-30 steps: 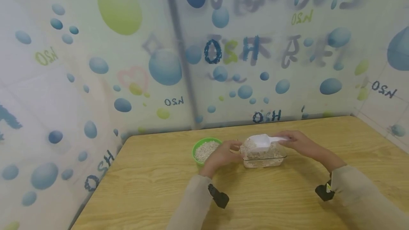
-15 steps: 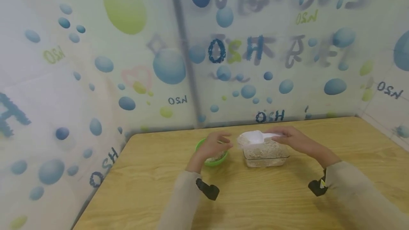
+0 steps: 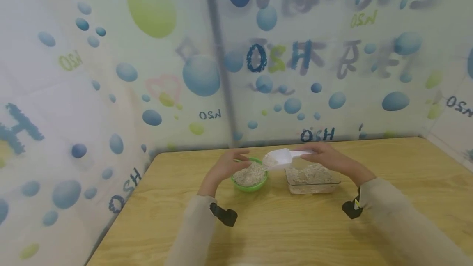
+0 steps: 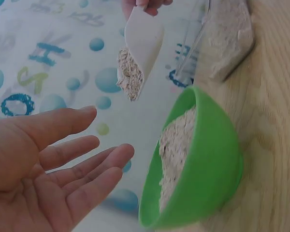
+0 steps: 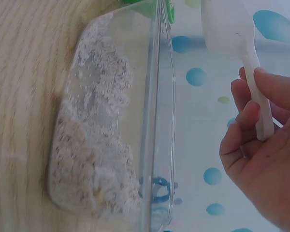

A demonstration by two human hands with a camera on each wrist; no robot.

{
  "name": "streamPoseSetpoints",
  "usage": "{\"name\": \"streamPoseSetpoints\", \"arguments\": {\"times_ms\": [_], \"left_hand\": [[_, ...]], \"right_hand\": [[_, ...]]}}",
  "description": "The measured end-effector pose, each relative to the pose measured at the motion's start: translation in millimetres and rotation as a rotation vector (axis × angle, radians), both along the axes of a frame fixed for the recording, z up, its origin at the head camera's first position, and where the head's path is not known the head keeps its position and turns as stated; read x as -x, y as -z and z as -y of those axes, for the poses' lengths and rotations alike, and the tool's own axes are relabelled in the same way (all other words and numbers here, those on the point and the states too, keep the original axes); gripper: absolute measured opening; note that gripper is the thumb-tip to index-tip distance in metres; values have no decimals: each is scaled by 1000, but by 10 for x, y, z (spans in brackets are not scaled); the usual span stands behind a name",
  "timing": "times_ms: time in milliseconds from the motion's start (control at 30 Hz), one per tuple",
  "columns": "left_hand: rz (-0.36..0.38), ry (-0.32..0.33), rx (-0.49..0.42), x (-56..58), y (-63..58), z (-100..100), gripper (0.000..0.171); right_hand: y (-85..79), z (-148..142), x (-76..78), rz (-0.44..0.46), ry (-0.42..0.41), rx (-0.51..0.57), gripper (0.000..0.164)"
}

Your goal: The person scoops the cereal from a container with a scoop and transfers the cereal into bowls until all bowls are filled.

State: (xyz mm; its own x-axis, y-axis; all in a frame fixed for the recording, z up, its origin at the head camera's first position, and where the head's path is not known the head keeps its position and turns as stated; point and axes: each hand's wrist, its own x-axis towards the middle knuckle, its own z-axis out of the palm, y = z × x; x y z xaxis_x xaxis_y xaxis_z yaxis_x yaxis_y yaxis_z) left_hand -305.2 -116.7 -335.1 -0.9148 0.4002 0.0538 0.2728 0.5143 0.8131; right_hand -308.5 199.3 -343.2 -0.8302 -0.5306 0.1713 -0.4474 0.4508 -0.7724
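Note:
My right hand (image 3: 325, 157) grips the handle of a white plastic scoop (image 3: 283, 157), and the scoop carries a load of oat flakes (image 4: 129, 75). Its tip hangs above the right rim of a green bowl (image 4: 212, 159) that is heaped with the same flakes. To the left of the bowl, my left hand (image 4: 53, 169) is held with its fingers extended and nothing in them; in the head view it overlaps the bowl's left rim. Below my right hand stands a clear rectangular container (image 5: 154, 121) with more flakes (image 5: 92, 159) inside.
Bowl and container stand side by side on a wooden table (image 3: 288, 229). A wall covering (image 3: 184, 106) printed with bubbles and letters rises behind the table's far edge. Each wrist wears a dark strap.
The loaded scoop has moved left from over the container to the bowl's right rim. My left hand has drawn away from the container to the bowl's left side, uncovering the flakes.

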Motion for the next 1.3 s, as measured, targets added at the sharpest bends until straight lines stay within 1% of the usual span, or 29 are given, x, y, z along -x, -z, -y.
{"name": "streamPoseSetpoints", "arguments": {"times_ms": [133, 267, 367, 500, 600, 700, 833, 900, 1033, 1100, 1300], "left_hand": [[6, -38, -6, 11, 14, 134, 42], [-10, -69, 3, 19, 36, 254, 42], [-17, -97, 11, 20, 67, 329, 41], [2, -126, 1, 27, 141, 421, 40], [18, -110, -11, 32, 211, 479, 40], [53, -74, -29, 46, 290, 525, 42], [103, -34, -77, 64, 384, 562, 43], [115, -15, -94, 65, 418, 570, 43], [126, 17, -94, 69, 465, 572, 46], [120, 30, -85, 70, 480, 571, 48], [124, 47, -82, 74, 477, 567, 50]], "right_hand": [[-6, 93, 63, 18, -22, 17, 37], [1, 170, 146, -4, -47, 20, 34], [-7, 224, 195, -17, -63, 28, 31], [-27, 301, 238, -7, -64, 40, 29], [-40, 366, 265, 9, -64, 46, 29], [-41, 428, 296, 16, -64, 39, 29], [-33, 501, 332, 30, -68, 30, 30], [-31, 539, 339, 31, -70, 23, 30], [-35, 606, 338, 26, -73, 7, 29], [-42, 639, 339, 15, -78, -7, 29], [-70, 770, 361, -36, -102, -50, 28]]}}
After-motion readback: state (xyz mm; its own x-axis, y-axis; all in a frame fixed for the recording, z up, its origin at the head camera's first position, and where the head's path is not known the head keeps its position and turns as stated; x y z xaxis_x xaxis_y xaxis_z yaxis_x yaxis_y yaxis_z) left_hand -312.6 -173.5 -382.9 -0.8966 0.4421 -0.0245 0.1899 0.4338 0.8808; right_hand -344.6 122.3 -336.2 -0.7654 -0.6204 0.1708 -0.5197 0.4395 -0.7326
